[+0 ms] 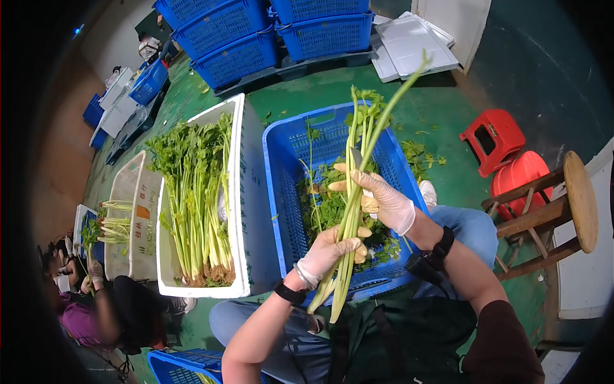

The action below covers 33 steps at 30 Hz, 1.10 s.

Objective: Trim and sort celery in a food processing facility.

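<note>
My gloved left hand [333, 249] grips a few long celery stalks [352, 230], pale ends pointing down toward my lap and leafy tops up. Higher on the bunch, my gloved right hand [381, 194] is closed around a small knife [356, 157]. Its grey blade shows by the thumb, and most of the handle is hidden in the palm. The right thumb also presses a celery stalk [391, 108] that leans up and to the right, blurred at its tip. Beneath both hands, a blue plastic crate [288, 192] holds loose celery leaves and trimmings [331, 177].
Left of the crate stands a white foam box [244, 192] with rooted celery [196, 201]. Beyond it, another person [91, 312] handles greens beside a pale crate [144, 206]. Stacked blue crates [235, 57], foam lids [417, 43], red stools [499, 139] and a wooden stool [578, 201] surround me.
</note>
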Each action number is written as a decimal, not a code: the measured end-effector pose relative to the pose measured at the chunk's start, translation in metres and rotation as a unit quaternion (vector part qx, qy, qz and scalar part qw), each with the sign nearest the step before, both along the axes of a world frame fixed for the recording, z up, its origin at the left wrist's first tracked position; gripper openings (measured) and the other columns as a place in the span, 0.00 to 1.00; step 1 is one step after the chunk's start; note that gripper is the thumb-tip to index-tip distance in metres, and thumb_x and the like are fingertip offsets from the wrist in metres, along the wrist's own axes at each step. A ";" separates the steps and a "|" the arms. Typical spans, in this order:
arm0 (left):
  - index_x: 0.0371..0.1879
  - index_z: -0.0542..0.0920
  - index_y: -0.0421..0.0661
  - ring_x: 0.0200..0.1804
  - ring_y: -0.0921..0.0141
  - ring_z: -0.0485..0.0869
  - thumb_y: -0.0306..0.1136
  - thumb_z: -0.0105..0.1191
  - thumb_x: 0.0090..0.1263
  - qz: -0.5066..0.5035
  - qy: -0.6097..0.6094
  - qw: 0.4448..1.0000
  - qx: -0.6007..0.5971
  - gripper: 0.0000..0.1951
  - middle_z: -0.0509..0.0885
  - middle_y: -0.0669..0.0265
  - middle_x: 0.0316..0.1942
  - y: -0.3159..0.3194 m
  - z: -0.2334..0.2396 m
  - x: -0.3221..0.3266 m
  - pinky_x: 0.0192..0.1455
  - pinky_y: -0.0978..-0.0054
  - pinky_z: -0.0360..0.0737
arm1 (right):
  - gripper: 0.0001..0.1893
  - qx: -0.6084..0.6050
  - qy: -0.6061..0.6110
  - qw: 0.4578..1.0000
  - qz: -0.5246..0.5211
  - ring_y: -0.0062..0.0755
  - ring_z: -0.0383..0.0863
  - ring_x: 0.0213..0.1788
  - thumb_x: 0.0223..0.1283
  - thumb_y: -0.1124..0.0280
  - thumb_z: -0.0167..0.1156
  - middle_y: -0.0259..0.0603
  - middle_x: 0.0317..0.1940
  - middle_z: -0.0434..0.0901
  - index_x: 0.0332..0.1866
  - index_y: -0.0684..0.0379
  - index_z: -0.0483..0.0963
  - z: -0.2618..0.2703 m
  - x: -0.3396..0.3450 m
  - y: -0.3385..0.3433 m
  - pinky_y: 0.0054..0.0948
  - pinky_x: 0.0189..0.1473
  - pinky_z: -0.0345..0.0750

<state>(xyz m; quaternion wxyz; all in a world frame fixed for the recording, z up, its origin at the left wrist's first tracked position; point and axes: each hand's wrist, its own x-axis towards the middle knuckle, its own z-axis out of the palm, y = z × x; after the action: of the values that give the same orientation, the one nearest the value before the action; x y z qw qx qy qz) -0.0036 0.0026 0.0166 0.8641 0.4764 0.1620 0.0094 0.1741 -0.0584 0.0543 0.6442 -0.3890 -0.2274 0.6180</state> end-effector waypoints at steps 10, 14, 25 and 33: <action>0.47 0.76 0.42 0.25 0.71 0.74 0.32 0.55 0.66 0.088 -0.060 0.986 -0.126 0.13 0.77 0.66 0.26 0.017 -0.004 -0.026 0.34 0.70 0.74 | 0.42 -0.057 -0.478 0.859 0.173 0.28 0.75 0.56 0.52 0.44 0.65 0.44 0.50 0.80 0.66 0.64 0.64 0.012 0.041 -0.003 0.27 0.59 0.69; 0.45 0.76 0.44 0.29 0.69 0.76 0.37 0.57 0.65 0.043 -0.080 0.986 -0.140 0.14 0.77 0.66 0.27 0.014 -0.003 -0.028 0.38 0.66 0.76 | 0.35 -0.050 -0.144 0.988 0.017 0.10 0.64 0.19 0.56 0.42 0.60 0.45 0.53 0.78 0.57 0.64 0.69 0.004 0.040 0.003 0.10 0.21 0.64; 0.62 0.69 0.35 0.30 0.68 0.82 0.42 0.54 0.67 -0.022 -0.003 0.994 -0.107 0.28 0.84 0.61 0.33 -0.009 -0.014 -0.017 0.36 0.72 0.79 | 0.29 -0.017 -0.025 1.000 0.002 0.26 0.81 0.42 0.66 0.47 0.51 0.41 0.43 0.80 0.61 0.61 0.67 -0.022 0.024 0.034 0.26 0.45 0.80; 0.57 0.71 0.34 0.14 0.79 0.60 0.40 0.47 0.69 0.048 -0.087 0.984 -0.151 0.24 0.63 0.72 0.14 -0.003 0.007 -0.011 0.19 0.82 0.60 | 0.31 0.075 -0.090 0.985 0.126 0.25 0.76 0.46 0.67 0.44 0.46 0.42 0.49 0.76 0.61 0.62 0.66 -0.022 0.001 0.017 0.27 0.48 0.75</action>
<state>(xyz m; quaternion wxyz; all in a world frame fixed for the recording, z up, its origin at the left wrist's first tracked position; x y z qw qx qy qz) -0.0144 -0.0002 0.0234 0.9356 0.3294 0.1081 0.0673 0.1755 -0.0409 0.0319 0.5656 -0.3619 -0.3772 0.6378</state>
